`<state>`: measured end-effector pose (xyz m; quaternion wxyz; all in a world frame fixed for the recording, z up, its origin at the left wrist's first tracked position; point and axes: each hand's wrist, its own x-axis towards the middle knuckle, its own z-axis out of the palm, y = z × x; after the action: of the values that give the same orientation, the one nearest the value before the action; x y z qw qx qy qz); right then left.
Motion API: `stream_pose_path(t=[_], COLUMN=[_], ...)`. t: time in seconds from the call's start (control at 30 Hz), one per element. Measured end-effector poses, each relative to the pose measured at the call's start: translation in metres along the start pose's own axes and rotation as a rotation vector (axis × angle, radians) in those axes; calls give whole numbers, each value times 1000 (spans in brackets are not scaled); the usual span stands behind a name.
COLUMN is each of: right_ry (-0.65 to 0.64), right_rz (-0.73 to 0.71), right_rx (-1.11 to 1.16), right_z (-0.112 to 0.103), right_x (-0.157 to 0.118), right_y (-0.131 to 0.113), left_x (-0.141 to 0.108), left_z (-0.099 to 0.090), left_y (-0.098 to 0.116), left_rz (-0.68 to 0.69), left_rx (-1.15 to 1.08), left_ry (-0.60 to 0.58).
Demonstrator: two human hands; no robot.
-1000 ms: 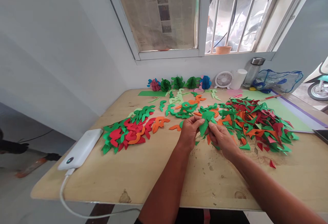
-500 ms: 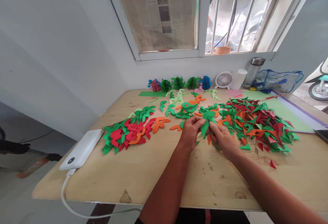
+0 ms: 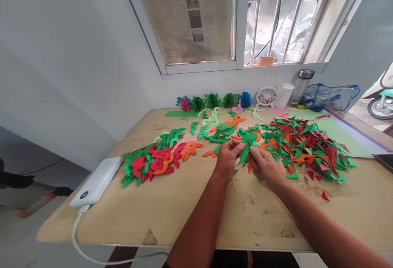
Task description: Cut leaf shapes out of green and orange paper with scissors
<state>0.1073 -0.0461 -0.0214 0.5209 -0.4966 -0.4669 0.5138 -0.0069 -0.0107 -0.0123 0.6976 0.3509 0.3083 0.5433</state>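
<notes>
Between my two hands is a green paper cutout (image 3: 246, 147), held just above the table. My left hand (image 3: 229, 156) pinches its left edge between thumb and fingers. On the other side, my right hand (image 3: 265, 165) grips the lower right edge with closed fingers. Right of my hands spreads a heap of green, red and orange paper scraps (image 3: 303, 145). To the left lies a pile of curved green, red and orange paper cutouts (image 3: 159, 157). More green cutouts (image 3: 224, 132) lie just behind my hands, partly covered by them.
A white power bank (image 3: 96, 182) with a cable lies at the table's left edge. Along the wall stand several folded-paper figures (image 3: 212, 99), a small white fan (image 3: 266, 96), a glass bottle (image 3: 301, 88) and a clear blue-edged bag (image 3: 331, 96). Coloured sheets (image 3: 344, 137) lie at right.
The view has shifted slightly. Both hands keep hold of the green paper cutout in nearly the same place, and the piles look unchanged.
</notes>
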Motion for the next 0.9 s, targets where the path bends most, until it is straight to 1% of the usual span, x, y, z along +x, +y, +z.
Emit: stream_pose_path(t=[0.17,0.33,0.47,0.57,0.73,0.9], right_ry=[4,-27,48,106,143,139], right_rz=[31,51,25,24,33,2], right_rx=[39,77,149,221,239,196], right_z=[0,-2,-4,-5,-5,-5], right_x=[-1,-1,1,0,-1,0], right_y=[0,1,1,0,0,-1], left_x=[-1,2,6,6,3,2], left_z=[0,-3,-6,-7,-4,-4], left_y=[0,-2,-4,-6,-6,-5], left_rz=[25,25,9,-23,-63,-11], left_rx=[1,6,13,39,91,121], left_ry=[-30,-5,34,33,10,46])
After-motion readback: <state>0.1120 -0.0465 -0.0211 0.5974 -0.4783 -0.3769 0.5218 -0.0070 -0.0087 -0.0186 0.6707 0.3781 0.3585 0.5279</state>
